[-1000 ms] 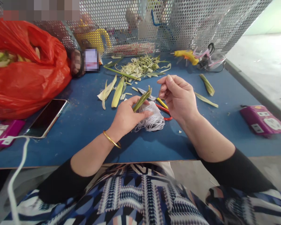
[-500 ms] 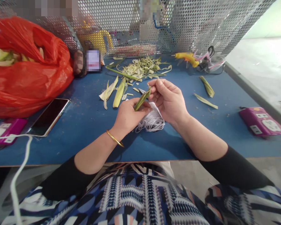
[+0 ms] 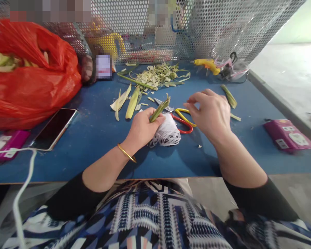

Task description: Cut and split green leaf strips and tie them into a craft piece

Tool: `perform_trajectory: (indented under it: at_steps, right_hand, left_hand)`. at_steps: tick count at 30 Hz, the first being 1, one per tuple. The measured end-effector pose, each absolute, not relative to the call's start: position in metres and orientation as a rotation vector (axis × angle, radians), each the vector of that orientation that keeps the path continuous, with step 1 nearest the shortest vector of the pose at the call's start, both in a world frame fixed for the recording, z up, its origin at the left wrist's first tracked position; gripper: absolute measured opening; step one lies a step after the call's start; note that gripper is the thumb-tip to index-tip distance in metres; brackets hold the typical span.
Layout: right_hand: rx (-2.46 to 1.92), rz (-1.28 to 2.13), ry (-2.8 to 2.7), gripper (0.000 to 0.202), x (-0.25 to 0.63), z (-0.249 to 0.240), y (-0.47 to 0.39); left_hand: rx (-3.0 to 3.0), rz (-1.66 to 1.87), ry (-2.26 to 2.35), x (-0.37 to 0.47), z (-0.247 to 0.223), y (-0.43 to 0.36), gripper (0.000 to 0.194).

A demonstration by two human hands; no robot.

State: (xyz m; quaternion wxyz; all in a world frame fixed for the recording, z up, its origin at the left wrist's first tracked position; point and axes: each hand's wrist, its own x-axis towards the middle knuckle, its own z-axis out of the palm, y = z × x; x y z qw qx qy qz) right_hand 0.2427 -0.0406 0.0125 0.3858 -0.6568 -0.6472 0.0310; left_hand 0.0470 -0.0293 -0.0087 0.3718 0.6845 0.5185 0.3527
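My left hand is closed round a folded green husk piece, whose tip points up and to the right. Just beside its fingers lies a bundle of white thread. My right hand hovers to the right, thumb and fingertips curled close together; whether something small is between them cannot be made out. Between the hands, scissors with one red and one yellow handle loop rest on the blue table. Flat husk strips lie left of the thread, behind my left hand.
A pile of husk scraps is at the back. On the left are a red bag, a phone and a white cable. At right sit a yellow glue gun, a purple power socket and a husk piece.
My right hand has moved away to the right from the husk piece and my left hand, uncovering the scissors. My left hand has stayed almost in place, still holding the husk piece.
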Motion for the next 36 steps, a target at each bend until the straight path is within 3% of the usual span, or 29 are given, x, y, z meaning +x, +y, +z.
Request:
perform_trajectory:
  at_steps: [2,8,20,36]
  right_hand:
    - [-1.627,0.079,-1.682,0.011,0.243,0.015,-0.052]
    - [-1.319,0.62,-1.684,0.004,0.221,0.001,-0.058]
    - [-1.323,0.62,-1.671,0.013,0.211,-0.003,-0.056]
    - [-1.26,1.112,-1.296,0.02,0.219,-0.005,-0.058]
  left_hand:
    - [1.757,0.895,1.34,0.047,-0.009,-0.029,0.008]
    - [1.75,0.9,1.286,0.045,-0.009,-0.029,0.011]
    - [1.487,0.93,1.16,0.047,-0.004,-0.031,0.014]
    - [1.636,1.052,1.158,0.044,-0.01,-0.03,0.008]
